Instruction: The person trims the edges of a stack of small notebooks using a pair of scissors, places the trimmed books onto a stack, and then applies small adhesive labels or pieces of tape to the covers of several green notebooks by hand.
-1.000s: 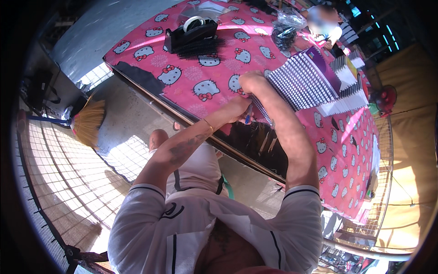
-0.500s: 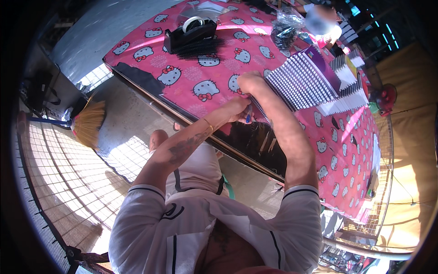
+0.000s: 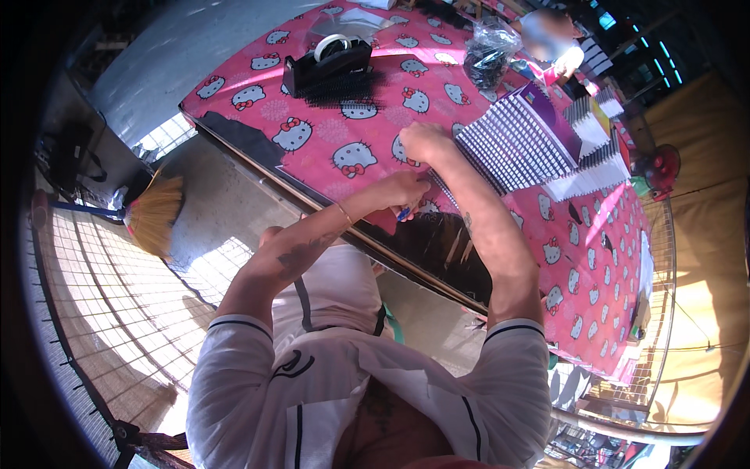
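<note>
Over the near edge of the table, my left hand [image 3: 406,190] is closed around a small tool with a blue end [image 3: 403,213]; the rest of the tool is hidden by the fingers. Just beyond it, my right hand [image 3: 426,143] is curled closed, and whatever it pinches is hidden. A spiral binding edge [image 3: 442,187] shows between the hands, partly covered by my right forearm. Right of that forearm lies a stack of spiral-bound notebooks [image 3: 508,144], their coils facing up, with a purple cover [image 3: 547,113] at the back.
A pink patterned cloth [image 3: 351,156] covers the table. Farther back stand a black tape dispenser [image 3: 328,62], a pile of black binding coils [image 3: 344,92] and a clear bag of dark items [image 3: 488,59]. A person [image 3: 547,39] sits across. A broom [image 3: 154,215] leans at left.
My left hand has turned, swinging the tool's blue end left and down. My right hand has shifted slightly left. The notebooks stay in place.
</note>
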{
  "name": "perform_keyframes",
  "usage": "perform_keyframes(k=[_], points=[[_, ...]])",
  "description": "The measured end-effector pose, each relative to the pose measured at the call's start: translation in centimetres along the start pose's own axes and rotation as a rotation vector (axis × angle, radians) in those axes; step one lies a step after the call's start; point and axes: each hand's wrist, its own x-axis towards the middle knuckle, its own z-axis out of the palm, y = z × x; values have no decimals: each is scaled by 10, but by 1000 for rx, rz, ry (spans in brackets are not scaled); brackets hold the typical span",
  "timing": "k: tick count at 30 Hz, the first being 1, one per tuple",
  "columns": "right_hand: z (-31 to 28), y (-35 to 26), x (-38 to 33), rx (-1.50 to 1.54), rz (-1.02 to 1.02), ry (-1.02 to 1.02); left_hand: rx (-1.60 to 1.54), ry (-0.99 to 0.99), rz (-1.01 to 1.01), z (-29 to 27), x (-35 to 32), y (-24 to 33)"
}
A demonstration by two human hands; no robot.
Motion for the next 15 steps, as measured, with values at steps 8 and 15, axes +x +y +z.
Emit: perform_keyframes(k=[8,15], points=[[24,-10,-34,1477,-110,615,1254,1044,374,-61,-28,-36],[56,-72,-45,2606,83,437,-442,762,667,-19,-6,-8]])
